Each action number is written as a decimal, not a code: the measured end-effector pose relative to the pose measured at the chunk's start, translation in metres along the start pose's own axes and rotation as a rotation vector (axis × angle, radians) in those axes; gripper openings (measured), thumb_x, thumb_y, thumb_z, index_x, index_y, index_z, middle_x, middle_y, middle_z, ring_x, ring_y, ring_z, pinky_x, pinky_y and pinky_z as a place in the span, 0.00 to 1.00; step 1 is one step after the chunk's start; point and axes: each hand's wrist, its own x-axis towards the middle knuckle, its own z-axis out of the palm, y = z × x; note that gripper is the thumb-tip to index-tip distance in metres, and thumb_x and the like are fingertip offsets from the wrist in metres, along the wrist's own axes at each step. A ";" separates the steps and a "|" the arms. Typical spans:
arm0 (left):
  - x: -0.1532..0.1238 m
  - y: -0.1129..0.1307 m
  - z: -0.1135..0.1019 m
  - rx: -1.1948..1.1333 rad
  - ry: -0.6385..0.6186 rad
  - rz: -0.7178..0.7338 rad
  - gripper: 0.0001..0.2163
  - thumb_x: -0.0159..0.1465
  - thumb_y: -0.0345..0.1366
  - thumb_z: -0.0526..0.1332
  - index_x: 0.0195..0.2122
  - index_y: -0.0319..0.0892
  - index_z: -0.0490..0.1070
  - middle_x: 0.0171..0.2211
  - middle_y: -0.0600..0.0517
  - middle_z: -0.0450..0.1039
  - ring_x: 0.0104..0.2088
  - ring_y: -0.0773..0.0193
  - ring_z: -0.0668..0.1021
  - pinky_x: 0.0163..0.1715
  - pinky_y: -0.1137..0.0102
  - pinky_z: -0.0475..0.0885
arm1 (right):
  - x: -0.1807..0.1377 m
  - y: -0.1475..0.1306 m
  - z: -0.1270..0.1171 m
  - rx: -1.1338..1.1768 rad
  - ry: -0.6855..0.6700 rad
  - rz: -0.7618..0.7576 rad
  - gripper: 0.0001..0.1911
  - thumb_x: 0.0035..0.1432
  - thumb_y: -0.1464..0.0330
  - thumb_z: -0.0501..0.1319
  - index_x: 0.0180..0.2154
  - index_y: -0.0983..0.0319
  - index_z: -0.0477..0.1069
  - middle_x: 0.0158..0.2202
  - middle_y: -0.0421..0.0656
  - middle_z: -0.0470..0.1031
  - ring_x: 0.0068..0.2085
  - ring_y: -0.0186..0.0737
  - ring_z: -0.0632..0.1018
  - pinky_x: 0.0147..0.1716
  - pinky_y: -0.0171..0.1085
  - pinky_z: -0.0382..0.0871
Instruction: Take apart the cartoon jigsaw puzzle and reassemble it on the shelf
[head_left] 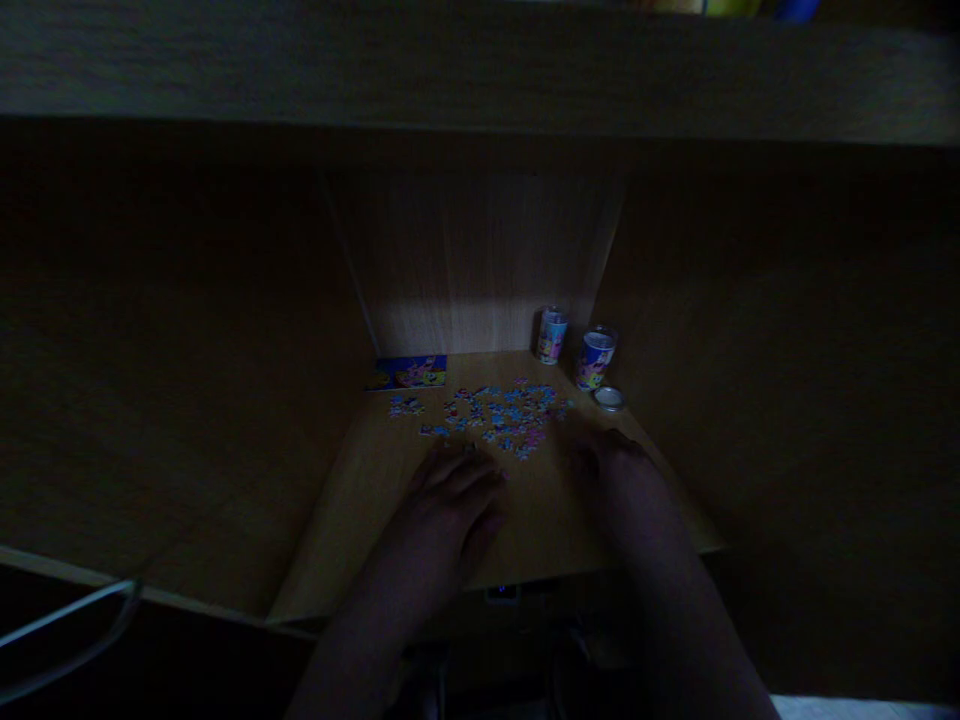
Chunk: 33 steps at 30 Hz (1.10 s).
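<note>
Centrally, small blue-and-pink jigsaw pieces (513,412), probably light, stiff cardboard, best edge-pinched, lie scattered on the tan wooden desktop (555,525); gloom hides whether the left hand (452,500) or right hand (621,475) grips any.

Pale cable (67,611) at lower left; wooden shelf (480,70) overhead (coloured objects (733,7) above it, cropped)

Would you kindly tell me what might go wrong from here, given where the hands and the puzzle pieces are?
The left hand is right beside the loose puzzle pieces, so a careless sweep might scatter some of them. The right hand is near the round lid and the canister behind it, and might knock either. The scene is very dim, so similar-looking pieces could be mistaken for one another.
</note>
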 end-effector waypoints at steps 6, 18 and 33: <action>-0.001 -0.005 0.004 0.107 0.033 -0.079 0.20 0.76 0.43 0.61 0.66 0.46 0.73 0.71 0.46 0.69 0.72 0.47 0.69 0.75 0.42 0.60 | 0.003 -0.012 0.008 0.010 0.115 -0.092 0.19 0.76 0.68 0.53 0.58 0.60 0.80 0.58 0.53 0.81 0.57 0.52 0.79 0.59 0.48 0.71; -0.005 -0.012 0.011 0.109 -0.033 -0.106 0.26 0.77 0.50 0.59 0.72 0.47 0.65 0.75 0.46 0.61 0.75 0.45 0.65 0.75 0.40 0.58 | -0.004 -0.031 0.029 -0.015 -0.117 -0.196 0.41 0.76 0.42 0.43 0.78 0.58 0.55 0.80 0.49 0.49 0.80 0.54 0.49 0.77 0.63 0.40; -0.006 -0.013 0.023 0.144 -0.037 -0.144 0.30 0.78 0.55 0.54 0.75 0.45 0.60 0.78 0.44 0.54 0.77 0.45 0.58 0.76 0.39 0.51 | -0.007 -0.029 0.030 -0.089 -0.109 -0.178 0.35 0.77 0.45 0.46 0.76 0.50 0.60 0.80 0.42 0.53 0.79 0.56 0.56 0.76 0.63 0.44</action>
